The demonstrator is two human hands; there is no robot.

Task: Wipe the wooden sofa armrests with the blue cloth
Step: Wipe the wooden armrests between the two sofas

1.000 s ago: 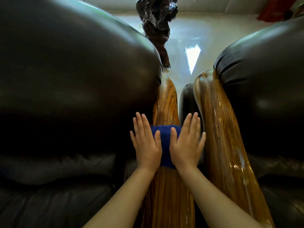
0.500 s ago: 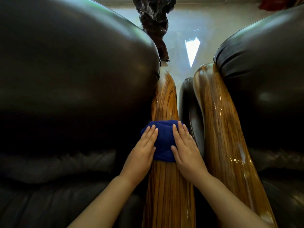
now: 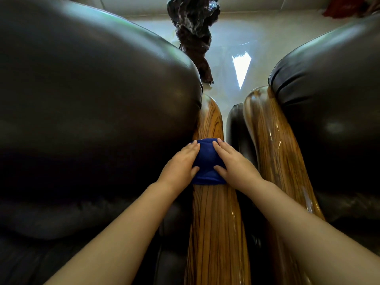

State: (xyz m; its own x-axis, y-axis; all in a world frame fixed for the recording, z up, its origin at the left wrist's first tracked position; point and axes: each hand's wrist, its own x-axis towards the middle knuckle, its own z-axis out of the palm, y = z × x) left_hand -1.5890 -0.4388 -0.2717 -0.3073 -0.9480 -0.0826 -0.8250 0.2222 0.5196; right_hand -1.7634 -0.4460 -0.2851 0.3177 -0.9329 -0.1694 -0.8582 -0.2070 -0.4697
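Observation:
A blue cloth [image 3: 206, 161] is draped across the glossy striped wooden armrest [image 3: 216, 233] in the middle of the view. My left hand [image 3: 181, 165] presses on the cloth's left side and my right hand [image 3: 234, 163] presses on its right side, fingers pointing away from me. Both palms lie flat over the cloth and the curve of the armrest. A second wooden armrest [image 3: 275, 153] runs parallel to the right, untouched.
A bulging dark leather cushion [image 3: 92, 110] fills the left. Another dark leather cushion [image 3: 333, 110] fills the right. A narrow gap separates the two armrests. A dark gnarled sculpture [image 3: 193, 31] stands on the shiny pale floor [image 3: 242, 38] beyond.
Both hands and the blue cloth have slid forward along the middle armrest, away from me. More bare wood now shows behind the cloth.

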